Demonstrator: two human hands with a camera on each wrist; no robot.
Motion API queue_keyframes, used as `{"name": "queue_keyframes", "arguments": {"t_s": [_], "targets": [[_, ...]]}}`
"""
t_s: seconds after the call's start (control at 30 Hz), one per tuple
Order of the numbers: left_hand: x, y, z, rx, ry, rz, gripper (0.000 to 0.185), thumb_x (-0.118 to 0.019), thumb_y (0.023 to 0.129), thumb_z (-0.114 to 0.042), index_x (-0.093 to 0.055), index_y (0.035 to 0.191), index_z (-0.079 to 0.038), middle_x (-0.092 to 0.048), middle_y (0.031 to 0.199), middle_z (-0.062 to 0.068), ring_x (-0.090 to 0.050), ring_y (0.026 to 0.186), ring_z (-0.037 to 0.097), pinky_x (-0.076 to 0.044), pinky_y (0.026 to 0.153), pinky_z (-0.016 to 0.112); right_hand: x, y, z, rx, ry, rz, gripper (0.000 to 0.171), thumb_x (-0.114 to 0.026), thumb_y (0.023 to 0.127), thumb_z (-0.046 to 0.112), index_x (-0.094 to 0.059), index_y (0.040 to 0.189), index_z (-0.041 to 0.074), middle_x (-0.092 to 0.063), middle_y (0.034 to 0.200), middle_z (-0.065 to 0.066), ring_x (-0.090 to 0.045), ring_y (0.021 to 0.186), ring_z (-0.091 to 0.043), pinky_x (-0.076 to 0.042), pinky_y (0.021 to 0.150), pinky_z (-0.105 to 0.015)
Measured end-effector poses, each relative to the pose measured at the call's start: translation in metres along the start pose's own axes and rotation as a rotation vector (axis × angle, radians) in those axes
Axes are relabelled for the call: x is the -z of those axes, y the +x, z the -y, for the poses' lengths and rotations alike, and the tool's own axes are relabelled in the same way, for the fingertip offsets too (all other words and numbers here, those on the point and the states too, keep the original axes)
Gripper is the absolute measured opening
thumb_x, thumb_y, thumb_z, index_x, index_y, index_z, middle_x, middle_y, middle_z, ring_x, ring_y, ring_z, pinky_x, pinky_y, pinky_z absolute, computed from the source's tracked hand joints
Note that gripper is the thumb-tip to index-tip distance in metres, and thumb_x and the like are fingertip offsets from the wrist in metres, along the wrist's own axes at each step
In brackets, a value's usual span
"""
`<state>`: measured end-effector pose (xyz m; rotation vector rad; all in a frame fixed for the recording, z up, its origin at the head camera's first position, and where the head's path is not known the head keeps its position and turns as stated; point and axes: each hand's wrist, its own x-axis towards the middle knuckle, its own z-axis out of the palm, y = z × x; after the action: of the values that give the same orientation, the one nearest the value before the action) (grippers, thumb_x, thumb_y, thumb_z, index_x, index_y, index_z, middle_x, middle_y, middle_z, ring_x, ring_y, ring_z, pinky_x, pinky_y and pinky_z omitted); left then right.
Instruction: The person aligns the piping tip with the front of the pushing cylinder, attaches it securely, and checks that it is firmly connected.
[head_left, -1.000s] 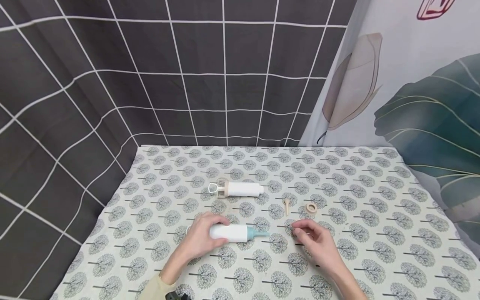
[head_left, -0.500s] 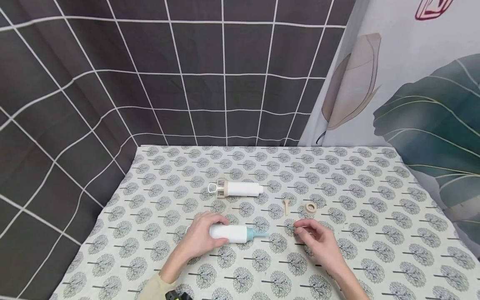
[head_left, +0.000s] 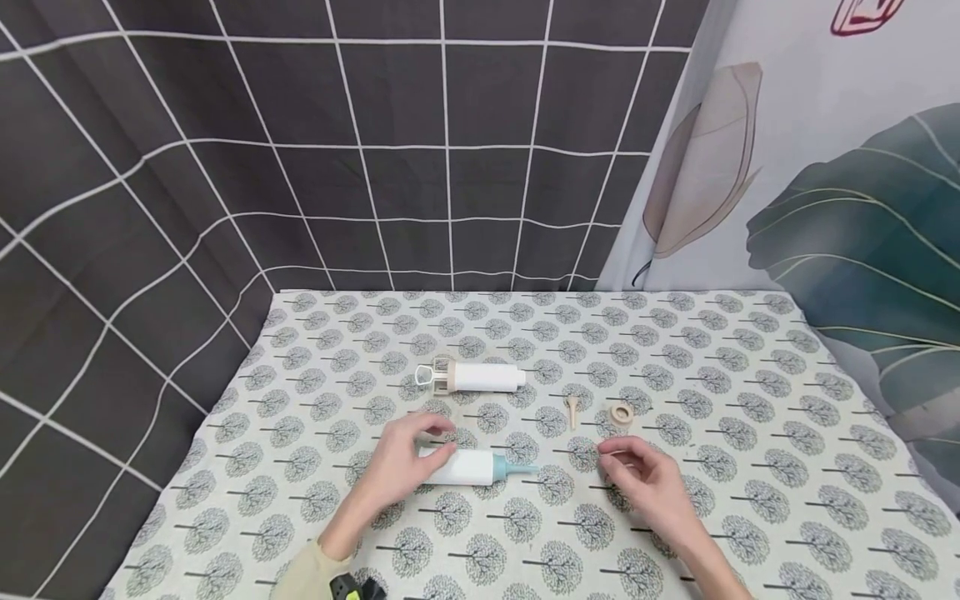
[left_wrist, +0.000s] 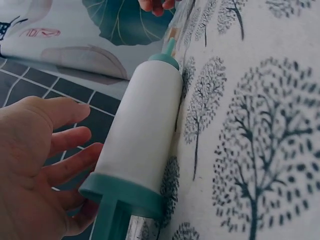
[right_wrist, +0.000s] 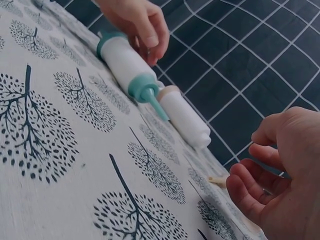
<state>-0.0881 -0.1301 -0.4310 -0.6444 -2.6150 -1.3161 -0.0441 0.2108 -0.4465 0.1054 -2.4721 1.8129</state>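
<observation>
A white piping syringe (head_left: 468, 468) with a teal cap and thin teal nozzle lies on its side on the table, its tip pointing right. Over its rear end is my left hand (head_left: 399, 458), thumb and fingers apart. The left wrist view shows a gap between that hand's (left_wrist: 40, 160) thumb and the barrel (left_wrist: 145, 115); whether the lower fingers touch it I cannot tell. To the right of the nozzle tip, my right hand (head_left: 647, 479) hovers with fingers loosely bent, holding nothing. Beyond it lie a small beige nozzle (head_left: 573, 412) and a beige ring cap (head_left: 621, 415).
A second white syringe (head_left: 486, 377) with a beige collar and a white loop handle lies farther back. The tree-print tablecloth (head_left: 525, 325) covers the table. A dark grid curtain (head_left: 405, 183) hangs behind, with a leaf-print curtain (head_left: 810, 275) at right.
My left hand has lifted its thumb and fingers off the teal-capped syringe, which stays in place. The right hand has drifted slightly to the right.
</observation>
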Motion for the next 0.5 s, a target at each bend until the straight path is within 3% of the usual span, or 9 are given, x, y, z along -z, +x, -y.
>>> {"name": "queue_keyframes", "arguments": {"t_s": [0.2, 0.37, 0.5], "targets": [[-0.003, 0.008, -0.007, 0.007, -0.067, -0.051, 0.021, -0.078, 0.081, -0.001, -0.072, 0.101, 0.0, -0.072, 0.094, 0.008, -0.067, 0.083, 0.015, -0.057, 0.077, 0.038, 0.004, 0.0, 0.001, -0.022, -0.005, -0.007, 0.02, -0.068, 0.09, -0.001, -0.065, 0.11, -0.005, -0.069, 0.096, -0.016, -0.067, 0.08, -0.02, -0.053, 0.074, -0.02], [-0.007, 0.019, -0.016, 0.064, -0.124, -0.045, 0.018, -0.075, 0.084, -0.002, -0.072, 0.102, -0.003, -0.071, 0.09, 0.002, -0.065, 0.078, 0.012, -0.056, 0.071, 0.029, 0.006, 0.002, 0.001, -0.015, -0.003, -0.003, 0.022, -0.067, 0.091, -0.001, -0.064, 0.111, -0.006, -0.069, 0.096, -0.015, -0.067, 0.081, -0.019, -0.052, 0.074, -0.018], [-0.012, 0.029, -0.026, 0.062, -0.146, -0.03, 0.018, -0.074, 0.084, 0.0, -0.072, 0.102, -0.003, -0.071, 0.087, 0.002, -0.066, 0.076, 0.014, -0.056, 0.07, 0.027, 0.009, 0.005, 0.0, 0.03, 0.011, 0.012, 0.023, -0.066, 0.091, -0.003, -0.062, 0.112, -0.008, -0.068, 0.095, -0.018, -0.066, 0.079, -0.019, -0.052, 0.074, -0.018]]}}
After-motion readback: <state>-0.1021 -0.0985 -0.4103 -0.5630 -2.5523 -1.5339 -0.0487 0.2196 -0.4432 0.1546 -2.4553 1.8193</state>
